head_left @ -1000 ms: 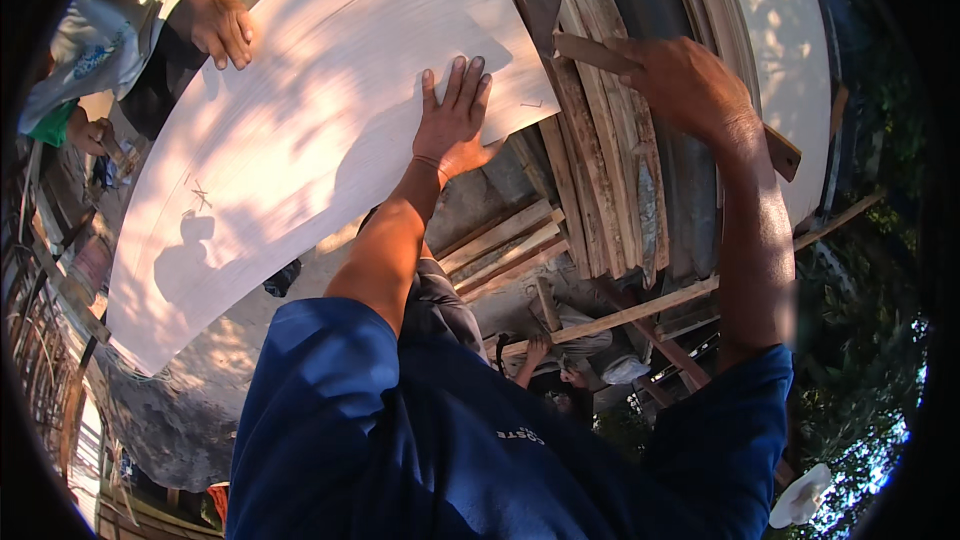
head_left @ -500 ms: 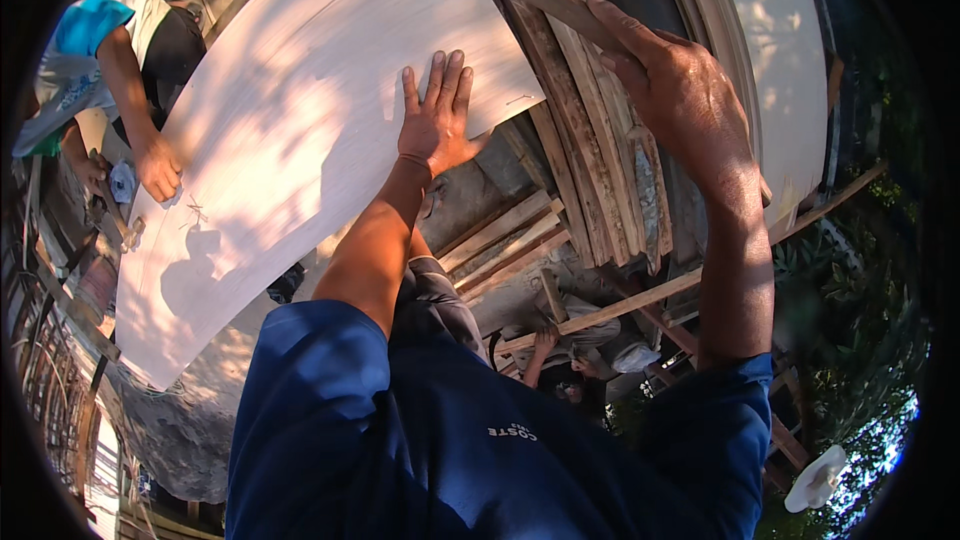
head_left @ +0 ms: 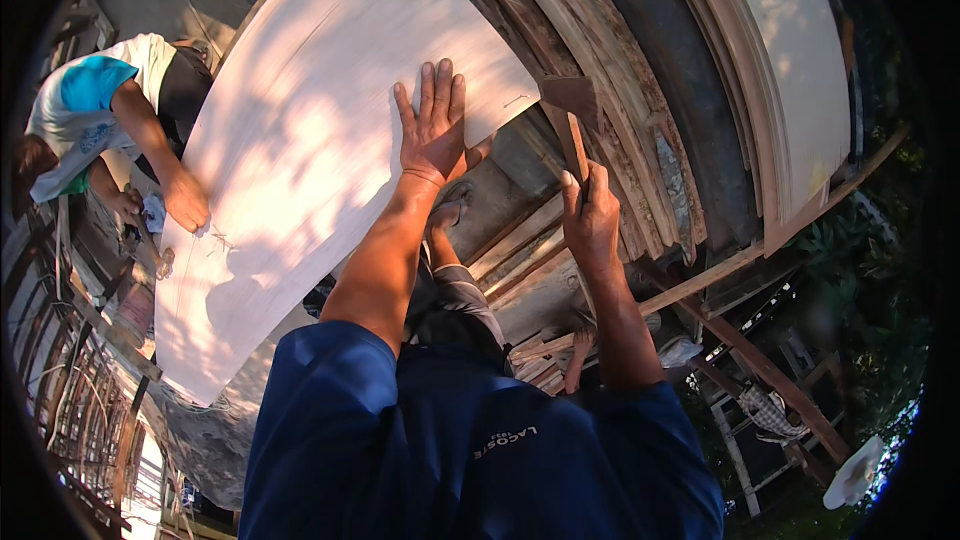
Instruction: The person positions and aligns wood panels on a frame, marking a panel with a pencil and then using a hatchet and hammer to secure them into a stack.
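A large pale plywood sheet (head_left: 300,140) spans the left and middle of the view. My left hand (head_left: 432,125) lies flat on it near its right end, fingers spread. My right hand (head_left: 592,215) grips the wooden handle of a hatchet (head_left: 570,100), whose broad dark head is at the sheet's right corner; I cannot tell whether it touches. A small nail (head_left: 516,100) lies on the sheet close to that corner. Farther left, several nails (head_left: 222,240) lie in a small heap beside a co-worker's hand (head_left: 186,202), which rests on the sheet's left edge.
The co-worker's other hand holds a hammer (head_left: 160,258). Long timber strips (head_left: 610,130) run along the right of the sheet, with stacked curved boards (head_left: 775,90) beyond. A long pole (head_left: 720,268) crosses at the lower right, and another person's arm (head_left: 577,360) shows below it.
My right hand has swung down and left with the hatchet, bringing its head beside the sheet's corner. My left hand stays flat on the sheet. The whole view has shifted slightly.
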Demonstrator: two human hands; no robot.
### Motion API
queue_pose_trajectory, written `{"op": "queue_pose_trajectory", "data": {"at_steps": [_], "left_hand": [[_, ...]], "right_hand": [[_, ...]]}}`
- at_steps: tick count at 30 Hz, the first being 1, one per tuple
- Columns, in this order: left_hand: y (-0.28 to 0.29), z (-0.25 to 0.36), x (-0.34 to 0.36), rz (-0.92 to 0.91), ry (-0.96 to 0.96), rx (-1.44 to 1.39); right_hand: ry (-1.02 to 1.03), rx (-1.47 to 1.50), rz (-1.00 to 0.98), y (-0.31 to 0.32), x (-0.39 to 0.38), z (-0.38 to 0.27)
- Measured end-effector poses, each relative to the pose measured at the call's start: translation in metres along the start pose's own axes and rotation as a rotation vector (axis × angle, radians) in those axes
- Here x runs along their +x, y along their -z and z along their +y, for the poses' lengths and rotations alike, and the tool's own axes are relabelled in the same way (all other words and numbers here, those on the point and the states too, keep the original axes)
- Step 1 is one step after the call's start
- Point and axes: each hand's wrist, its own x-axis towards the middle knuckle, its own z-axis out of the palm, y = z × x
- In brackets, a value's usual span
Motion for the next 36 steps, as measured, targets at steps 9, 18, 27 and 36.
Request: {"op": "queue_pose_trajectory", "data": {"at_steps": [9,18,27,36], "left_hand": [[0.005,0.002,0.002,-0.065,-0.009,0.082],[0.004,0.006,0.004,0.021,-0.025,0.025],[-0.008,-0.003,-0.002,0.148,-0.081,0.028],[-0.004,0.001,-0.003,0.138,-0.085,0.028]], "right_hand": [[-0.229,-0.222,-0.140,-0.011,0.000,0.013],[-0.286,-0.226,-0.225,-0.028,-0.004,0.006],[0.031,0.109,0.300,-0.037,-0.019,0.002],[0.141,0.253,0.480,-0.036,-0.015,0.004]]}}
